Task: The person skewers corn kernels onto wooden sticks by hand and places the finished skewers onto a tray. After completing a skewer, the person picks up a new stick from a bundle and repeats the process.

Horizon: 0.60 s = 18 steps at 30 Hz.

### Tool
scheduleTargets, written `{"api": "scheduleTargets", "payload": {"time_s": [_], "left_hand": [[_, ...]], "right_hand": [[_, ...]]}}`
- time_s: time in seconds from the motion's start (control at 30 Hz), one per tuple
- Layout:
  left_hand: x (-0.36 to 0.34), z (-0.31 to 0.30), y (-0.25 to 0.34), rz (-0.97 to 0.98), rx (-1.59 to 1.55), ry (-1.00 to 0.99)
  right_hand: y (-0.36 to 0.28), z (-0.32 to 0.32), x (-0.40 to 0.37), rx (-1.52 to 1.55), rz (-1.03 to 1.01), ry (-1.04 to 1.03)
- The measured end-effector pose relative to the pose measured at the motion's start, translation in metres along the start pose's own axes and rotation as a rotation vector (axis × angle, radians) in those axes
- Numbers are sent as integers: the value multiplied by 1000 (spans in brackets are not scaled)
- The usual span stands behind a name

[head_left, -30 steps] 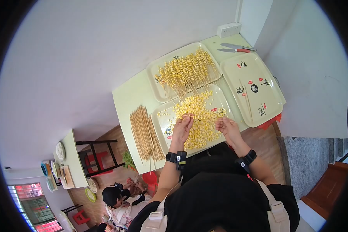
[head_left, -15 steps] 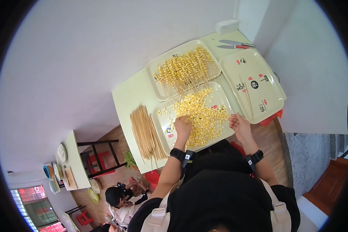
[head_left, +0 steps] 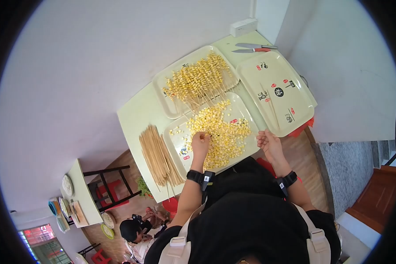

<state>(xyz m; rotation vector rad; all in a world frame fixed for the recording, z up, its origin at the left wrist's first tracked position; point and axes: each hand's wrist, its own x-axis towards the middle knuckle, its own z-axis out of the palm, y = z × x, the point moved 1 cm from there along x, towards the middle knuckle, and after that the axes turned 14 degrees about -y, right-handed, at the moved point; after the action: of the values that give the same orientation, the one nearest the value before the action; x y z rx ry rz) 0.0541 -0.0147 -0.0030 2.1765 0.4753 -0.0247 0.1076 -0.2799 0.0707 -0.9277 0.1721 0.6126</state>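
Observation:
A tray [head_left: 174,153] in front of me carries a spread pile of yellow and white corn kernels [head_left: 220,152]. My left hand [head_left: 201,144] is over the left part of the pile, its fingers curled together in a pinch; what lies between them is too small to make out. At the tray's right edge, my right hand [head_left: 269,144] is closed on a thin skewer [head_left: 256,135] that points left over the kernels. Its far part blends into the pile. Behind, a second tray [head_left: 160,90] holds many skewers threaded with kernels [head_left: 198,79].
Bare wooden skewers [head_left: 157,156] lie bundled at the table's left. A third tray [head_left: 290,105] at the right holds one stick [head_left: 273,105]. Two knives [head_left: 251,50] lie by the wall. Another person [head_left: 138,231] sits low at the left, near a red bucket [head_left: 170,204].
The camera view has shifted, so the table and trays appear slightly further left. My left hand remains over the kernels and my right hand still holds the skewer.

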Motion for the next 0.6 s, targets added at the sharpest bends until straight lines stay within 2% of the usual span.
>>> {"api": "scheduleTargets", "payload": {"time_s": [0.03,0.07,0.13,0.17,0.23,0.37,0.6], "left_hand": [[-2,-5,-1,-105,-277,-36],[-6,-10,0,-112,-275,-28],[-16,-26,14,-271,-1168,-196],[-18,-31,14,-272,-1168,-179],[-21,-37,12,-300,-1499,-291],[-34,-47,7,-257,-1654,-307],[-45,-57,-7,-150,-1734,-244]], "right_hand": [[0,2,1,1,5,-6],[0,5,2,-35,10,-30],[2,13,5,-70,26,-68],[3,18,8,-93,20,-108],[5,27,14,-118,20,-163],[8,43,22,-188,27,-233],[11,59,27,-254,26,-282]]}}
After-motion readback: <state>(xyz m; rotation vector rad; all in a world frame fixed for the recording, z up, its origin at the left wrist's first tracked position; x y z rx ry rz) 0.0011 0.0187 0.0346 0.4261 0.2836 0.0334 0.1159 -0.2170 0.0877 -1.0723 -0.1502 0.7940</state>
